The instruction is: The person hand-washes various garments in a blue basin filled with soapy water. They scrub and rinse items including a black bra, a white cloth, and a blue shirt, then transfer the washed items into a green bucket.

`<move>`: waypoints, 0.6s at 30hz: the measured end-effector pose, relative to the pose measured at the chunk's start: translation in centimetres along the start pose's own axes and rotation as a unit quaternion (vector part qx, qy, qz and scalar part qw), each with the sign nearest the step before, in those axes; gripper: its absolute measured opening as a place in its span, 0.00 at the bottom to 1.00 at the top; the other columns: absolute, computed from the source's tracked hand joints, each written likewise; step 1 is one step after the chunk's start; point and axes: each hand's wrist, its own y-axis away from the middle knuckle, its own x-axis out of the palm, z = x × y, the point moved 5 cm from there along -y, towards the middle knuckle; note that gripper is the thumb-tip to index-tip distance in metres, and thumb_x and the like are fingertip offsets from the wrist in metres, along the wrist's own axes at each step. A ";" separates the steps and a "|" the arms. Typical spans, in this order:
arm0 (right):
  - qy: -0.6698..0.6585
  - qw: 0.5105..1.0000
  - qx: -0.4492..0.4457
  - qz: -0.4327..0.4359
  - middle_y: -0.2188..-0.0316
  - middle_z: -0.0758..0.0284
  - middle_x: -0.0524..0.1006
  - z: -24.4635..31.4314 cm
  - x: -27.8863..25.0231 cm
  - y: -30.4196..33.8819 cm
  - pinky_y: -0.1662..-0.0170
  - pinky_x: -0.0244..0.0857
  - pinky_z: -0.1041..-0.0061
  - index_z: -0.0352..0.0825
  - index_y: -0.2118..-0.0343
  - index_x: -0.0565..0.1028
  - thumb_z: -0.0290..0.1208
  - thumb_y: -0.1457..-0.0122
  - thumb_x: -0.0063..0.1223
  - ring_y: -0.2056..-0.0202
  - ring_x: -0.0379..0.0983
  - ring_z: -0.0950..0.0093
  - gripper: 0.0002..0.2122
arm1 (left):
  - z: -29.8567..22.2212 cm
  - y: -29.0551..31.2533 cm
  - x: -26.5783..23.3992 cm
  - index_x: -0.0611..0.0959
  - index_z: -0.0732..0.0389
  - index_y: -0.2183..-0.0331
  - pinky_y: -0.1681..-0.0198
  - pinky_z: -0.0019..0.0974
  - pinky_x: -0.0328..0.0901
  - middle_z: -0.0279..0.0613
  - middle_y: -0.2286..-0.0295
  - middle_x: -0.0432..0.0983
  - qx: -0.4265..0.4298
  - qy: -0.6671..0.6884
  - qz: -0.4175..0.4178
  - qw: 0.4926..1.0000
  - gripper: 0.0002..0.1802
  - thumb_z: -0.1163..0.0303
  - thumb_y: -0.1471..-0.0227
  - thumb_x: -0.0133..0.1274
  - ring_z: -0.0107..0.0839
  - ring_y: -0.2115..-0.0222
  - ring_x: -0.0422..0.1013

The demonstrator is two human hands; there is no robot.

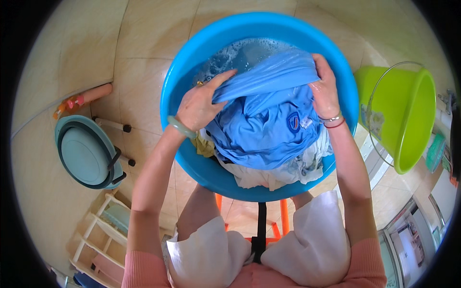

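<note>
A wet blue shirt [261, 137] with a round badge lies bunched in a large blue basin [259, 192]. My left hand [199, 103], a pale green bangle at its wrist, is closed on one end of a folded stretch of the shirt. At the other end my right hand [325, 91] grips the cloth with its fingers over the top. That stretch is raised above the rest of the shirt. Soapy water [240, 55] shows at the basin's far side. White laundry [269, 177] lies under the shirt, and a yellowish cloth [204, 146] shows near my left wrist.
A lime green bucket [391, 115] with a wire handle stands right of the basin. At the left are stacked teal basins [86, 153] and an orange-pink tube-shaped object [86, 98]. A light rack [103, 228] stands lower left. Orange stool legs [284, 216] show below the basin.
</note>
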 end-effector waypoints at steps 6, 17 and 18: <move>0.181 0.971 -0.060 0.147 0.48 0.59 0.71 2.5 6.4 3.8 0.44 0.62 0.69 0.34 0.44 0.66 0.26 0.51 0.57 0.46 0.68 0.66 0.28 | 1.3 -3.0 2.8 0.55 0.49 0.37 0.43 0.49 0.61 0.50 0.47 0.64 0.041 0.765 -0.123 0.630 0.37 0.62 0.44 0.50 0.46 0.45 0.62; 0.422 0.845 -0.300 0.136 0.66 0.63 0.74 5.3 15.4 7.0 0.74 0.70 0.69 0.43 0.64 0.77 0.34 0.48 0.58 0.71 0.76 0.62 0.08 | -0.8 -5.1 9.1 0.77 0.46 0.60 0.67 0.32 0.60 0.33 0.70 0.72 -0.071 0.828 -0.045 0.554 0.17 0.48 0.39 0.40 0.27 0.67 0.64; 0.427 0.838 -0.312 0.133 0.67 0.63 0.76 3.9 15.2 5.8 0.75 0.69 0.68 0.43 0.67 0.78 0.35 0.47 0.56 0.73 0.76 0.62 0.06 | 0.3 -5.0 10.8 0.76 0.49 0.58 0.62 0.33 0.62 0.34 0.68 0.74 -0.082 0.816 -0.096 0.564 0.18 0.49 0.39 0.40 0.28 0.64 0.67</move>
